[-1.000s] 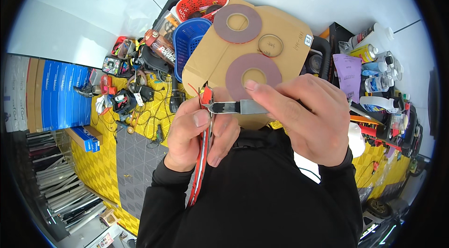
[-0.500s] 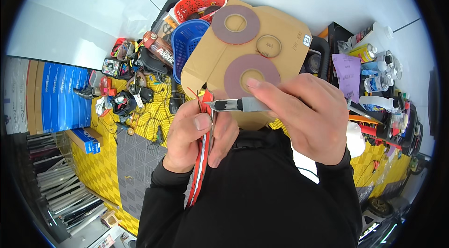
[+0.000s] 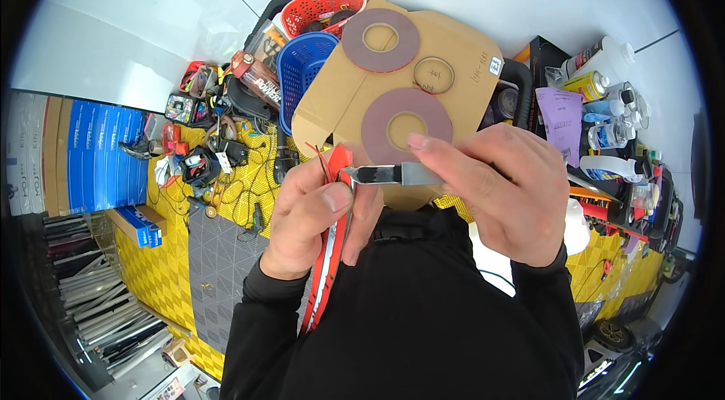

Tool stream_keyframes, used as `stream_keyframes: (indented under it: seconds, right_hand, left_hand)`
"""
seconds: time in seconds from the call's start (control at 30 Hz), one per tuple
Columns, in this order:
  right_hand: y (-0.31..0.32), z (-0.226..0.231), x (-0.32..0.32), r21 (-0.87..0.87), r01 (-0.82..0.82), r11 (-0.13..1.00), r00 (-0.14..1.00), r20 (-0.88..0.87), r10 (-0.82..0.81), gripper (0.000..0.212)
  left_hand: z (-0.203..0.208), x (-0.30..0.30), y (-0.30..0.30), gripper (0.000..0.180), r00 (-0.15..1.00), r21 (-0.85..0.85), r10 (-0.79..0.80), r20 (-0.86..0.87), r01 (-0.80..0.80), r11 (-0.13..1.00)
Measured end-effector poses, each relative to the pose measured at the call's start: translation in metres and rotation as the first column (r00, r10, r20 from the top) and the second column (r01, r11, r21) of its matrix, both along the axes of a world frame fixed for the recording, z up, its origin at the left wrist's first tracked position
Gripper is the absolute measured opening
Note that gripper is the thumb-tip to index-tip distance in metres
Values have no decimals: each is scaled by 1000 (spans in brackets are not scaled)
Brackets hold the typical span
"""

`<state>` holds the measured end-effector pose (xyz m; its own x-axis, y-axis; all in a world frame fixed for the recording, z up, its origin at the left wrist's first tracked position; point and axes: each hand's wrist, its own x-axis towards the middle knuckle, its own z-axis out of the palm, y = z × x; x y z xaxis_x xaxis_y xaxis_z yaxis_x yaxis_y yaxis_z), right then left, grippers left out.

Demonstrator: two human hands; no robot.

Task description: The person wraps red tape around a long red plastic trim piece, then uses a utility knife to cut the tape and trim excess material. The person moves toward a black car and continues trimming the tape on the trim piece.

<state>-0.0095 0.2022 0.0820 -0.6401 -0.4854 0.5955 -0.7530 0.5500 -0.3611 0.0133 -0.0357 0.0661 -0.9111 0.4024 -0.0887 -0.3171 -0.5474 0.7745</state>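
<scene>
My left hand (image 3: 306, 211) is closed around a long, narrow red trim strip (image 3: 320, 283) with a pale band along it. The strip's upper end stands up past my thumb, and its lower part hangs in front of my dark clothing. A thin red sliver (image 3: 318, 158) sticks out beside that upper end. A utility knife (image 3: 411, 173) with a dark blade is gripped in my right hand (image 3: 510, 192). Its blade points left, and the tip meets the strip's edge just above my left thumb; whether it cuts in, I cannot tell.
Beyond my hands, a cardboard sheet (image 3: 472, 49) bears two large tape rolls (image 3: 411, 102) and a thin ring (image 3: 434, 60). Blue (image 3: 291, 102) and red (image 3: 291, 9) baskets stand at its left. Bottles (image 3: 608, 132) crowd the right side, and tools lie on the yellow mat at left.
My right hand and the knife have shifted slightly right, and the blade now shows less far across the strip. The strip's upper end has turned a little in my left hand.
</scene>
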Motion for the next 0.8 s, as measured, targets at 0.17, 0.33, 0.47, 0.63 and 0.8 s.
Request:
stream_keyframes:
  seconds: [0.17, 0.33, 0.47, 0.63, 0.8]
  right_hand:
    - [4, 2, 2, 22, 0, 1000, 1000, 25, -1, 45]
    - [-1, -10, 5, -212, -24, 977, 971, 229, 73, 26]
    - [-8, -15, 13, -488, 91, 868, 773, 584, 247, 41]
    - [-14, -18, 19, -590, 195, 784, 622, 692, 366, 48]
    - [-15, -15, 20, -577, 186, 796, 611, 702, 366, 51]
  left_hand:
    - [-4, -1, -1, 26, 999, -4, -25, -38, 25, 1000]
    - [-6, -7, -1, 30, 998, 33, -56, -30, 57, 998]
    - [-13, -13, -1, 35, 998, 135, -63, 12, 61, 989]
    - [-13, -12, 1, 36, 997, 201, -69, 39, 60, 978]
    - [-11, -9, 1, 37, 998, 179, -66, 17, 62, 982]
